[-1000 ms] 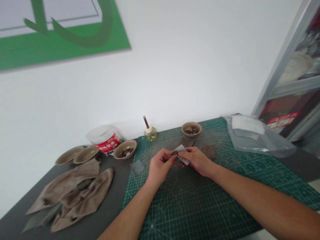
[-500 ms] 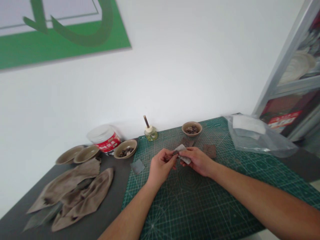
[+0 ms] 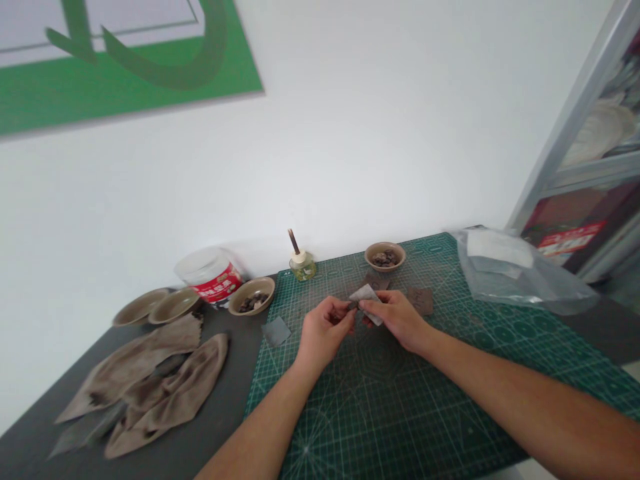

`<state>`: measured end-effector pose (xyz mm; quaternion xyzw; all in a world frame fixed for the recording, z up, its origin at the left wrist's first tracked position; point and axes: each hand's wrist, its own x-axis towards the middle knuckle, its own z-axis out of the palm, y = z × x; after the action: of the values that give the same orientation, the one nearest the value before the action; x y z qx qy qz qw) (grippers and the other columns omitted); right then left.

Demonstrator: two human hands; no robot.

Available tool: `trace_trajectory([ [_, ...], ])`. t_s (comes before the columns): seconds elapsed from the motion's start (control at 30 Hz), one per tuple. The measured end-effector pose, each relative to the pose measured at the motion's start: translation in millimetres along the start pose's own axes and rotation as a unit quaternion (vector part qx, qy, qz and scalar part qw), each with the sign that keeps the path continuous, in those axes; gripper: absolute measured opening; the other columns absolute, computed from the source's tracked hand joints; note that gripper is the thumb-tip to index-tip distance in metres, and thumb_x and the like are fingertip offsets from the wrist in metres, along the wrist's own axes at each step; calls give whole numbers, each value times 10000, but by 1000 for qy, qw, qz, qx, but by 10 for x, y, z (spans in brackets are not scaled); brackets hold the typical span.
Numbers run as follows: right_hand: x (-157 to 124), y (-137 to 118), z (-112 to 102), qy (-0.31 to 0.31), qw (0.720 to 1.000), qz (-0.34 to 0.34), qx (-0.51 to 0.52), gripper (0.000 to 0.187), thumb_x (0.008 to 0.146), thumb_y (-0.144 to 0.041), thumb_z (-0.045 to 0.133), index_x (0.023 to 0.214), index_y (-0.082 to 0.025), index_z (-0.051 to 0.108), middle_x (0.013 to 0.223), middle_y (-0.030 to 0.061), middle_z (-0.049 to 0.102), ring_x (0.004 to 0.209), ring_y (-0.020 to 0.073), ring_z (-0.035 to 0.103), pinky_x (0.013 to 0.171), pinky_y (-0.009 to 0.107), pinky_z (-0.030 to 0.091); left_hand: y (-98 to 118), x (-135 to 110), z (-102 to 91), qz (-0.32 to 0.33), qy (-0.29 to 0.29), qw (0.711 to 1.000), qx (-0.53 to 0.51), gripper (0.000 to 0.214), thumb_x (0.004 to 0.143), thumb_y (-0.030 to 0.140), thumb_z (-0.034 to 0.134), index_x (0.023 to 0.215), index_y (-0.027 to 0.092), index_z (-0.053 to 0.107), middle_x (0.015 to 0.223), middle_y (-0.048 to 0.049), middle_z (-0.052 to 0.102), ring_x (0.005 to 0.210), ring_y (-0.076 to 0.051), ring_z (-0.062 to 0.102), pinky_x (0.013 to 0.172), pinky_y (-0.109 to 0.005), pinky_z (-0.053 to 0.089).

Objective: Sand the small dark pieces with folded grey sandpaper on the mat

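My left hand (image 3: 323,331) and my right hand (image 3: 399,318) meet over the green cutting mat (image 3: 400,400). The right hand's fingers are pinched on a small folded grey sheet (image 3: 365,294), likely sandpaper. The left hand's fingers are closed on a small dark piece that touches the sheet's edge; I cannot make out what the piece is. Two brownish squares (image 3: 420,300) lie on the mat just behind my hands.
A small bowl of dark pieces (image 3: 385,255) and a little bottle with a stick (image 3: 301,265) stand at the back. Left of the mat are another filled bowl (image 3: 251,297), two empty dishes (image 3: 155,305), a white tub (image 3: 210,273), brown cloths (image 3: 150,380) and a grey square (image 3: 275,331). A clear plastic bag (image 3: 515,270) lies right.
The hands stay together at the same spot; the grey sheet has shifted slightly up and right against the dark piece.
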<state>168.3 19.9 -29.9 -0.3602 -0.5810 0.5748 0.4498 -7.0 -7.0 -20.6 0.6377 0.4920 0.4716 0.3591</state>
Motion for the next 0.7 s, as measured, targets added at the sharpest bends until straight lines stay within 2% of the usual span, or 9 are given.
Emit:
trace_trajectory([
  [0.1,-5,-26,-12,9,995,-38,-91,230,839,-342,591,755,-140,664,613,0,598,554,118,510,534,232,366,-15,-1,-8,2,0,1000,25,164,784,326,649,796,177,582,610,27,607,540,-109,585,512,-204,431],
  [0.3,-25,-72,-12,35,964,-140,-224,236,862,-292,581,679,-155,643,706,10,602,662,131,554,622,243,398,-32,-2,-3,11,6,998,65,163,788,327,638,777,177,576,611,31,590,544,-101,551,513,-198,400],
  [0.43,-47,-75,6,43,949,-178,-257,151,855,-262,602,768,-168,682,818,28,636,752,145,591,694,253,427,-26,-3,5,7,9,996,85,164,786,330,632,772,179,569,617,30,592,550,-101,543,514,-197,389],
  [0.7,-103,-106,48,26,935,-213,-283,102,844,-216,615,881,-200,709,868,24,638,788,143,605,716,251,449,-3,4,-12,19,27,990,136,147,750,291,642,715,179,554,610,47,566,557,-90,512,523,-186,380],
])
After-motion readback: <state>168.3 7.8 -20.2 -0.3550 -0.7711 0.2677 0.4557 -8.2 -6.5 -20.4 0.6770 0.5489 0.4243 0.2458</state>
